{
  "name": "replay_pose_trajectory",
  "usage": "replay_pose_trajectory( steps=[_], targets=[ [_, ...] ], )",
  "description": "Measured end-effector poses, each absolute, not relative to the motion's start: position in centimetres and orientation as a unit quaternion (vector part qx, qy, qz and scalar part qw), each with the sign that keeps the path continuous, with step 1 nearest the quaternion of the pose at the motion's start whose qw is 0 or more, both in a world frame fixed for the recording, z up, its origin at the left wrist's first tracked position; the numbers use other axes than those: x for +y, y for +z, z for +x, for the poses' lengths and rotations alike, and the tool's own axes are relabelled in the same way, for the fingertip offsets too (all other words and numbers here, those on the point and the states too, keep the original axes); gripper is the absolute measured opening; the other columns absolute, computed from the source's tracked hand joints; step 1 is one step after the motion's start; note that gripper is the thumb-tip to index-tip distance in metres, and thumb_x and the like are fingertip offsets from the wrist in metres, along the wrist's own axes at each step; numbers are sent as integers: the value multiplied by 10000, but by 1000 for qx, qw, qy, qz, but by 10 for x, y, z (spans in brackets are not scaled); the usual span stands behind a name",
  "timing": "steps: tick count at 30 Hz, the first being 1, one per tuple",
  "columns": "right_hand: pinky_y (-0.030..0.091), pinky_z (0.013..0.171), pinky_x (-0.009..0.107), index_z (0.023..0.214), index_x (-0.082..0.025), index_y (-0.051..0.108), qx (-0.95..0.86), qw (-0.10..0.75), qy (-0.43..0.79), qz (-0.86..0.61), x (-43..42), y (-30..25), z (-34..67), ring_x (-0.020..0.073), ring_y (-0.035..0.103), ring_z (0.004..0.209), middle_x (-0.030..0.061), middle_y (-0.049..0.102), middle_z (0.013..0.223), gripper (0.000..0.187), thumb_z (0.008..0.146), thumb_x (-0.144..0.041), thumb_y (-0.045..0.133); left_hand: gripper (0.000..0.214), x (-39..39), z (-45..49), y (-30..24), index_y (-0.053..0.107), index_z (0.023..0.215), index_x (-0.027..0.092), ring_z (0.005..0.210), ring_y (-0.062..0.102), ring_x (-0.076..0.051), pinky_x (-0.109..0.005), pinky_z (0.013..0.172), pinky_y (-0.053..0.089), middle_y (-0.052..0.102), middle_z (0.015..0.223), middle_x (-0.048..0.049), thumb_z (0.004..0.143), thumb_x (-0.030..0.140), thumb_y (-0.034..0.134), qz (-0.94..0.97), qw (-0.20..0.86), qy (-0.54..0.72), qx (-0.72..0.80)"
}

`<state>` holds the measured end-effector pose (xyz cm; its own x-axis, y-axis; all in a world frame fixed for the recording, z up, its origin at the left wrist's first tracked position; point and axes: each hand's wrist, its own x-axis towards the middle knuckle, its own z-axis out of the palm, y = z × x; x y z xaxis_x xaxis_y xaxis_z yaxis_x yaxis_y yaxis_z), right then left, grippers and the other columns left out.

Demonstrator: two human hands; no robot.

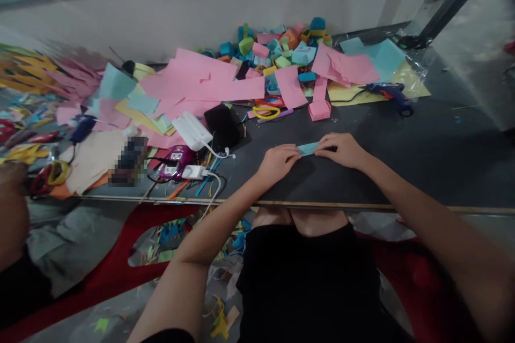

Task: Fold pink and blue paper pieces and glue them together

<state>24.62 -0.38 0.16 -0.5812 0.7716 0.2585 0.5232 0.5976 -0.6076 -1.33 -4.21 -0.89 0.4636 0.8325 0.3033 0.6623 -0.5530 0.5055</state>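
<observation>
A small light-blue strip of folded paper [308, 149] lies low over the dark table [438, 155], stretched between my two hands. My left hand [279, 162] pinches its left end with the fingers together. At the other end, my right hand [340, 149] grips the strip between thumb and fingers. Just beyond them sits a pink folded paper box [320, 110]. Scissors with yellow and red handles [266, 112] rest near a purple pen [277, 116], behind my left hand.
Pink paper sheets [193, 77] and a heap of small coloured paper boxes [277, 48] line the back. A blue glue gun [388, 91] lies at right. Left are a white power bank [192, 131], a purple power socket [177, 161] with cables, and another person's arm [12, 214].
</observation>
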Motion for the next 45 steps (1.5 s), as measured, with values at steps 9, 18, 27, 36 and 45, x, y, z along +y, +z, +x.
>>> replay_pose_trajectory(
  steps=[9, 18, 27, 36, 45],
  targets=[
    [451, 663, 303, 804, -232, 850, -773, 176, 232, -563, 2, 19, 241, 142, 614, 620, 8, 748, 693, 59, 793, -282, 821, 67, -39, -8, -4, 812, 840, 202, 1033, 776, -215, -413, 1015, 605, 836, 969, -49, 891, 159, 809, 773, 191, 290, 531],
    [458, 668, 311, 754, -200, 803, -726, 165, 251, -618, 4, 22, 237, 137, 591, 606, 6, 710, 677, 62, 777, -224, 856, 61, -38, -10, -9, 755, 937, 195, 1057, 670, -237, -402, 981, 553, 765, 1036, -72, 899, 195, 802, 756, 169, 278, 569],
    [538, 1079, 510, 1256, -155, 763, -826, 230, 74, -510, -17, 5, 241, 337, 685, 1267, 187, 723, 1386, 315, 968, -162, 635, 383, -70, -16, -8, 672, 1376, 133, 1281, 686, -241, -415, 1112, 553, 738, 1353, -158, 1056, 126, 461, 881, 22, 108, 460],
    [341, 1323, 483, 1666, -102, 366, -950, 72, 155, -262, -28, -9, 216, 253, 392, 1601, 143, 379, 1719, 650, 1029, -201, 452, 589, -95, -13, 8, 499, 1568, 42, 1556, 478, -292, -491, 1330, 358, 495, 1638, -205, 1084, 376, 476, 863, 75, 45, 498],
    [488, 1197, 434, 1526, -268, 616, -920, 74, 135, -360, -34, 10, 254, 241, 601, 1435, 25, 608, 1574, 478, 1089, -356, 440, 359, -68, -38, -7, 697, 1386, 183, 1424, 621, -260, -470, 1241, 479, 673, 1496, -118, 1068, 284, 565, 866, 85, 123, 478]
  ],
)
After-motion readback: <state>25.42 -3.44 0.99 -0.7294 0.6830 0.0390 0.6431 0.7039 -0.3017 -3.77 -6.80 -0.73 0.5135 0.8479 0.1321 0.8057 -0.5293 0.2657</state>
